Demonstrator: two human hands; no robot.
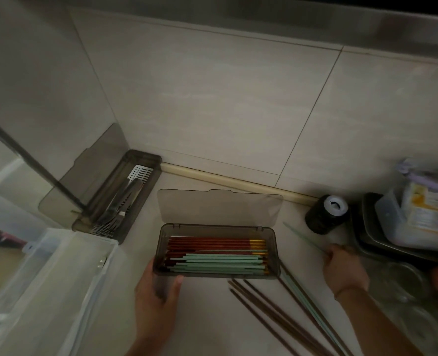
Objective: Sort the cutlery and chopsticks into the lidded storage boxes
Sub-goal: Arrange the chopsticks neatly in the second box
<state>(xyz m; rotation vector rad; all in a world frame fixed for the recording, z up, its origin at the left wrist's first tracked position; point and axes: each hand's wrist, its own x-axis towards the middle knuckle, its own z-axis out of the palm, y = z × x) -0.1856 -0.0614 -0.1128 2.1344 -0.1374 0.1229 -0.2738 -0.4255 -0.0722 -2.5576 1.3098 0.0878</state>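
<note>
A smoky lidded box [161, 237] lies in the middle of the counter with its lid [220, 206] swung back. Inside lie several red-brown and pale green chopsticks [218, 255]. My left hand [156, 296] grips the box's near left corner. My right hand [341, 268] is closed on one pale green chopstick [302, 237] that points up and left, to the right of the box. Several loose brown and green chopsticks [287, 312] lie on the counter in front. A second open box [151, 160] stands in the back left corner with metal forks and cutlery [120, 204] in it.
A clear plastic bin [66, 286] stands at the left. A dark jar [325, 214] with a white cap sits right of the lid. Stacked trays and packets [403, 224] crowd the right edge. Tiled walls close the back and left.
</note>
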